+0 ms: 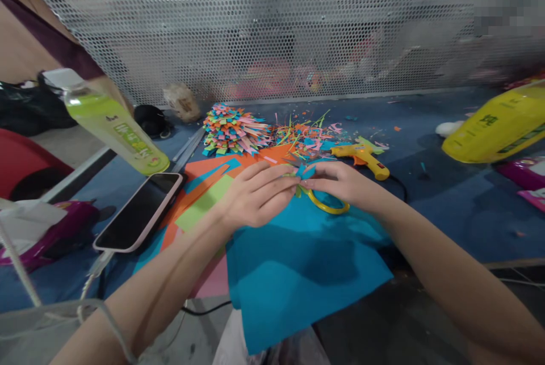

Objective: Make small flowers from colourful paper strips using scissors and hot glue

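Observation:
My left hand [258,192] and my right hand [351,183] meet fingertip to fingertip over the paper. Between them is a small blue piece of paper [304,172], pinched by both hands, with a bit of light green showing beside it. Just beneath the fingers lie scissors with a yellow handle [327,206]; their blades are mostly hidden. A large blue sheet [298,268] spreads below my hands and hangs over the table's front edge. Orange [198,169] and light green paper [213,203] lie to the left, partly under my left arm.
Behind my hands stands a cone of many-coloured paper strips [234,129], beside scattered scraps [304,135]. A yellow glue gun [361,158] lies right of them. At left are a phone [140,212] on a cable and a green drink bottle [114,124]; a yellow bottle [498,124] is at right.

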Available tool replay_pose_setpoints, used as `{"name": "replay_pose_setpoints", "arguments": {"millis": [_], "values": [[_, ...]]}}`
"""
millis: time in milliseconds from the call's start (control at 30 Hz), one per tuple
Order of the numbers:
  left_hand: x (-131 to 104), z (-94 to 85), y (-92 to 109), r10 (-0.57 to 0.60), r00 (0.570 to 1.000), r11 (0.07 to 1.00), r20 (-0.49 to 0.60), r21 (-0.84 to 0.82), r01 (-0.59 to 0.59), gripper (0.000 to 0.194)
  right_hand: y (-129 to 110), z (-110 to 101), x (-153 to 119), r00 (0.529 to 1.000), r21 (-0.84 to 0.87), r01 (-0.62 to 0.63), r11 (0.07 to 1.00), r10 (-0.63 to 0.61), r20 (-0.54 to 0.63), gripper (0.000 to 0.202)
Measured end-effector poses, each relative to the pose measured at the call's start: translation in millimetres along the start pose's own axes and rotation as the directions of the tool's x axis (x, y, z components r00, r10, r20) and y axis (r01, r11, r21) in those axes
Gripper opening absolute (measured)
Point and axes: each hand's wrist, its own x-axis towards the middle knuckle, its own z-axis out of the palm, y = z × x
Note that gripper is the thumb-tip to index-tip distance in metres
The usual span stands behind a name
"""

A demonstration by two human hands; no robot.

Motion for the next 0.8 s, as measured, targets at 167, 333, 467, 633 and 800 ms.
{"name": "replay_pose_setpoints", "arguments": {"millis": [167, 333, 467, 633, 800], "values": [[0, 0.1, 1, -0.146, 0.982, 0.957, 0.118, -0.235, 0.171, 0.017, 3, -2, 3, 1.0, -0.007, 0.017, 1.0, -0.017, -0.002, 0.015], [1, -0.5, 0, -0.228, 0.97, 0.882, 0.079, -0.406, 0.24, 0.012, 5, -1, 5, 1.0, 0.027, -0.016, 1.0, 0.015, 0.017, 0.012], [2, 2.0, 1, -0.266, 0.956, 0.878, 0.12, -0.378, 0.292, 0.007, 6, -1, 7, 0.999, -0.006, -0.036, 0.999, 0.036, 0.021, 0.01], [5, 14.3, 9, -0.649, 0.744, 0.542, 0.159, -0.589, 0.599, 0.007, 5, -5, 7, 0.975, -0.008, 0.012, 1.0, -0.013, -0.223, 0.019], [8, 24.1, 12, -0.697, 0.415, -0.179, 0.585, -0.702, 0.69, 0.029, 2, -9, 1, 0.843, -0.373, 0.266, 0.889, -0.402, -0.358, 0.008]]}}
